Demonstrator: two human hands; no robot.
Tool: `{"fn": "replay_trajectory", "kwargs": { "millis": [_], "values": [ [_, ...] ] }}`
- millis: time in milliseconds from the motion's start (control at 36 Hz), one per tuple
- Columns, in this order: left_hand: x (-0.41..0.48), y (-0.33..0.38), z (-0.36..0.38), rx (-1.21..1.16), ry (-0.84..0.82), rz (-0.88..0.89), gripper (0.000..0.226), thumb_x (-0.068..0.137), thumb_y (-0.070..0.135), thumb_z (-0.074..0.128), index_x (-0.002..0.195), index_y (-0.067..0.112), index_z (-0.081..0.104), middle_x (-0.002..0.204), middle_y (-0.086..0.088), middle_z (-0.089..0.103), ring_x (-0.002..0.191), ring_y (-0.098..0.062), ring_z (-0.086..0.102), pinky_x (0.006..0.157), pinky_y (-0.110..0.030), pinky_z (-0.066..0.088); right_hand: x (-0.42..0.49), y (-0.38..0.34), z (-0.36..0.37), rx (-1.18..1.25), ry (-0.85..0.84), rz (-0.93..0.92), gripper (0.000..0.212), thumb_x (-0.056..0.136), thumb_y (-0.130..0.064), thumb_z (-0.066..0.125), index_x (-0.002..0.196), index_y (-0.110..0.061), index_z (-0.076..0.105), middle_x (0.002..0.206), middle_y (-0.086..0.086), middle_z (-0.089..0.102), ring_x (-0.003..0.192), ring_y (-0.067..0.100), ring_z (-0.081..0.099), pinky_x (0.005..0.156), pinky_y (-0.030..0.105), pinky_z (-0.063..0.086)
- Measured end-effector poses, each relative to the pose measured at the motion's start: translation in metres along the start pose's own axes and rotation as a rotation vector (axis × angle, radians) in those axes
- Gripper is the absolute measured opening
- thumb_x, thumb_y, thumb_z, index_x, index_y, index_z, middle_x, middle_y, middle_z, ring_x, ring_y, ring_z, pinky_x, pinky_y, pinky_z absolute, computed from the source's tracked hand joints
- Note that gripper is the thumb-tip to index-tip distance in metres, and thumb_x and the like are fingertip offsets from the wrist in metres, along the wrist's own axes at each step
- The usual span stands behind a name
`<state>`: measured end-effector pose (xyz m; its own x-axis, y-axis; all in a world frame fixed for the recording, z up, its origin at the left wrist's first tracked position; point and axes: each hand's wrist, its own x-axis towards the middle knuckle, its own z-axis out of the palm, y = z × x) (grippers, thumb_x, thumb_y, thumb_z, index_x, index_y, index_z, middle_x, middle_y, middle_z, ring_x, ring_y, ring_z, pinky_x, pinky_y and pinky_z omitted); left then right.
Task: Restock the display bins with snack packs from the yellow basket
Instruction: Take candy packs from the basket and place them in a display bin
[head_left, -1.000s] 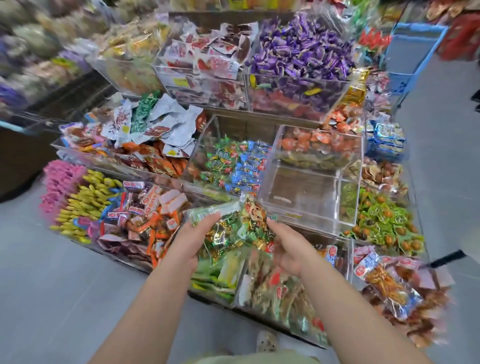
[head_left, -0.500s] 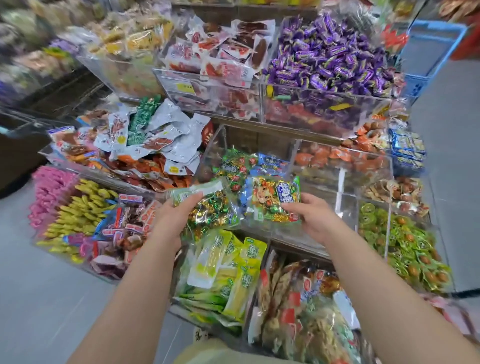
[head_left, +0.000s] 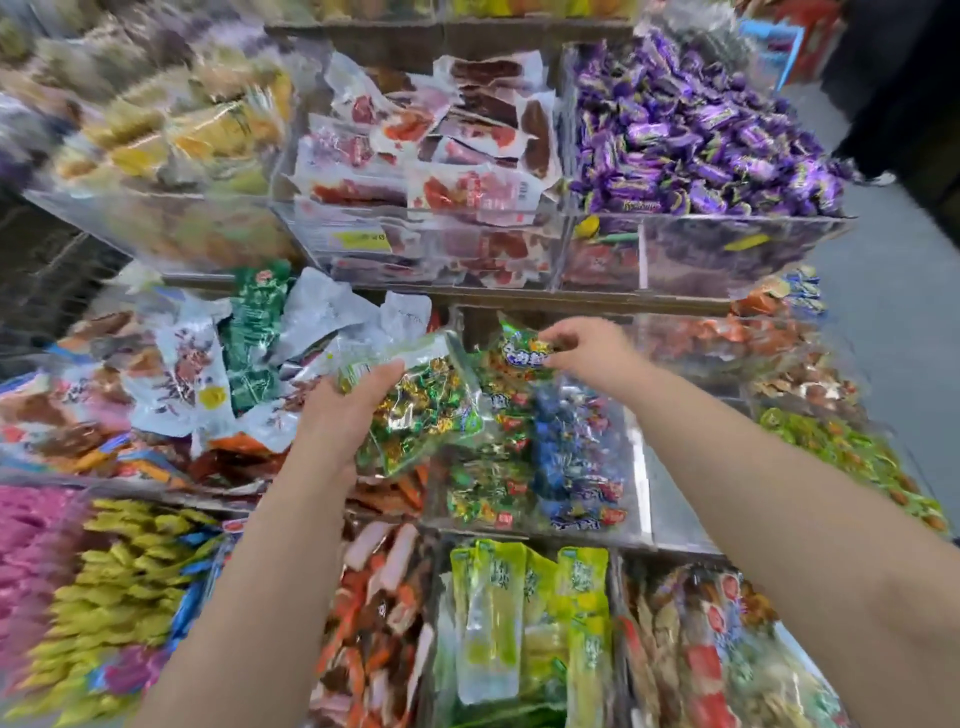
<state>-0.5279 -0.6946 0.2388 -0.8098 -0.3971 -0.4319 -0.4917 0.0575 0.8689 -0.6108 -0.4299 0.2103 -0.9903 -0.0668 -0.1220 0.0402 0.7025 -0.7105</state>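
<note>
The clear display bin lies just below the right hand, the nearer one. The left hand grips the bulk bag, fingers curled round its upper edge. The right fingers pinch a small green pack, which juts leftward.

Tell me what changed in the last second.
The left grip and right grip rose from lower down to the clear middle bin and drew apart. The right now pinches a small green pack over the bin's back; the left holds the clear candy bag at its left edge. Neither let go; the rest looks unchanged.
</note>
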Motion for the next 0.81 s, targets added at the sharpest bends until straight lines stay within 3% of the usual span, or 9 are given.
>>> {"fn": "replay_trajectory", "kwargs": {
  "millis": [167, 306, 389, 472, 556, 611, 667, 722, 806],
  "values": [
    [0.025, 0.006, -0.008, -0.025, -0.085, -0.019, 0.108, 0.066, 0.056, 0.079, 0.151, 0.013, 0.028, 0.153, -0.006, 0.036, 0.134, -0.029, 0.042, 0.107, -0.051, 0.038, 0.045, -0.011, 0.031, -0.115, -0.006, 0.005, 0.036, 0.078, -0.022, 0.076, 0.113, -0.017, 0.069, 0.117, 0.002, 0.067, 0.099, 0.009, 0.056, 0.072, 0.015, 0.032],
    [0.044, 0.002, -0.015, -0.051, -0.108, -0.035, 0.107, 0.067, 0.055, 0.079, 0.152, 0.023, 0.024, 0.154, -0.004, 0.034, 0.135, -0.029, 0.039, 0.104, -0.049, 0.037, 0.049, 0.001, 0.062, 0.027, 0.304, 0.01, 0.059, 0.067, -0.018, 0.084, 0.117, -0.004, 0.058, 0.118, 0.013, 0.049, 0.112, 0.026, 0.049, 0.099, 0.026, 0.033],
    [0.05, -0.002, -0.02, -0.057, -0.143, -0.045, 0.121, 0.054, 0.06, 0.081, 0.153, 0.025, 0.02, 0.155, -0.004, 0.031, 0.137, -0.03, 0.036, 0.103, -0.048, 0.035, 0.039, 0.014, 0.082, 0.139, 0.559, 0.244, 0.085, 0.057, -0.035, 0.089, 0.121, -0.004, 0.044, 0.118, 0.012, 0.041, 0.11, 0.023, 0.04, 0.094, 0.024, 0.03],
    [0.054, -0.008, -0.021, -0.079, -0.148, -0.061, 0.124, 0.053, 0.062, 0.078, 0.153, 0.02, 0.017, 0.157, -0.006, 0.027, 0.139, -0.03, 0.032, 0.106, -0.048, 0.032, 0.036, 0.029, 0.097, 0.272, 0.424, 0.345, 0.078, 0.067, -0.041, 0.083, 0.124, -0.006, 0.044, 0.113, 0.008, 0.055, 0.107, 0.024, 0.054, 0.087, 0.027, 0.041],
    [0.058, -0.011, -0.02, -0.077, -0.14, -0.078, 0.117, 0.063, 0.058, 0.078, 0.153, 0.017, 0.017, 0.157, -0.006, 0.026, 0.136, -0.025, 0.034, 0.107, -0.047, 0.031, 0.039, 0.03, 0.099, 0.364, 0.387, 0.267, 0.055, 0.078, -0.036, 0.075, 0.121, -0.015, 0.049, 0.107, -0.007, 0.059, 0.1, 0.012, 0.054, 0.081, 0.016, 0.041],
    [0.059, -0.012, -0.02, -0.08, -0.143, -0.065, 0.112, 0.065, 0.057, 0.078, 0.152, 0.017, 0.02, 0.154, -0.006, 0.03, 0.123, -0.018, 0.038, 0.102, -0.044, 0.034, 0.046, 0.025, 0.094, 0.452, 0.368, 0.196, 0.039, 0.083, -0.026, 0.071, 0.114, -0.019, 0.049, 0.105, -0.006, 0.06, 0.098, 0.012, 0.055, 0.078, 0.015, 0.043],
    [0.059, -0.011, -0.02, -0.093, -0.146, -0.058, 0.111, 0.064, 0.057, 0.079, 0.152, 0.018, 0.021, 0.154, -0.005, 0.032, 0.125, -0.02, 0.039, 0.101, -0.043, 0.034, 0.054, 0.02, 0.087, 0.407, 0.26, 0.184, 0.031, 0.084, -0.02, 0.069, 0.106, -0.019, 0.047, 0.095, -0.004, 0.06, 0.085, 0.013, 0.057, 0.067, 0.012, 0.045],
    [0.06, -0.011, -0.02, -0.103, -0.144, -0.061, 0.111, 0.065, 0.057, 0.079, 0.152, 0.019, 0.022, 0.154, -0.004, 0.032, 0.13, -0.023, 0.039, 0.102, -0.043, 0.034, 0.061, 0.017, 0.081, 0.27, 0.144, 0.253, 0.035, 0.084, -0.018, 0.069, 0.103, -0.019, 0.041, 0.082, -0.007, 0.054, 0.068, 0.006, 0.05, 0.046, 0.004, 0.036],
    [0.059, -0.011, -0.018, -0.111, -0.132, -0.061, 0.11, 0.066, 0.056, 0.079, 0.152, 0.017, 0.022, 0.154, -0.005, 0.032, 0.131, -0.023, 0.039, 0.102, -0.043, 0.034, 0.067, 0.01, 0.079, 0.179, 0.012, 0.364, 0.048, 0.085, -0.022, 0.069, 0.109, -0.017, 0.028, 0.089, 0.0, 0.049, 0.064, 0.005, 0.045, 0.046, 0.014, 0.037]
  ]
}}
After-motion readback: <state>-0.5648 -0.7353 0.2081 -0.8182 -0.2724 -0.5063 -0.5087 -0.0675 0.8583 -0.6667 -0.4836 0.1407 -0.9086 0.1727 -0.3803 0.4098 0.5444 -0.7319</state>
